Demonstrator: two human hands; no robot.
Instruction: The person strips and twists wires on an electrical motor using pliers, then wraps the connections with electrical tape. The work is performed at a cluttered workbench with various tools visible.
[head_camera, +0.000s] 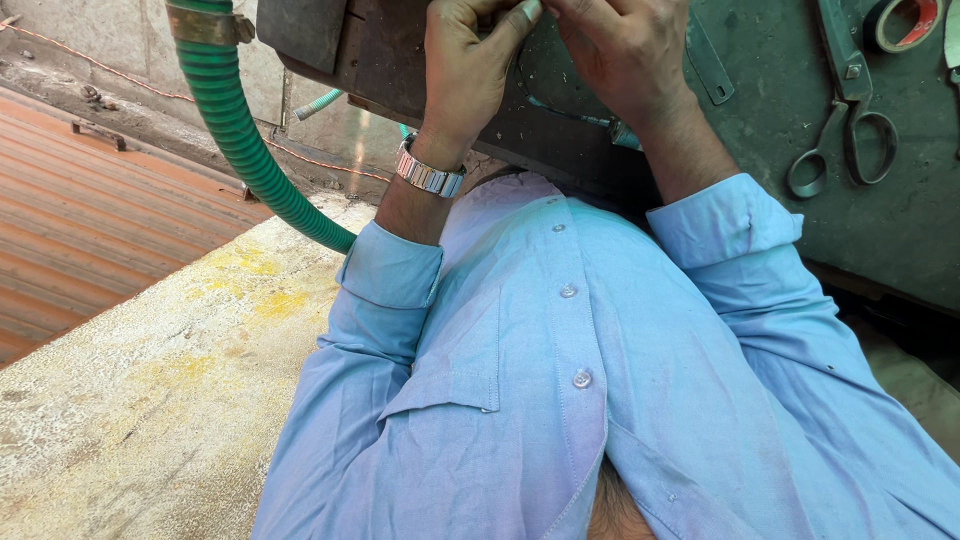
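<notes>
My left hand (465, 75), with a metal watch (430, 176) on its wrist, and my right hand (620, 50) meet at the top edge of the view, over the near edge of a dark green workbench (900, 230). Both hands have their fingers curled and pressed close together, left thumb raised. Whatever sits between the fingertips is hidden or cut off by the frame. A thin teal-handled tool or wire (585, 120) lies just under my wrists. My light blue shirt (560, 380) fills the lower middle of the view.
A ribbed green hose (240, 130) with a metal clamp curves down on the left. Scissors (845, 130), a red roll of tape (900, 20) and a flat metal strip (705, 60) lie on the bench. A stained concrete ledge (150, 400) and rusty corrugated sheeting (80, 230) lie lower left.
</notes>
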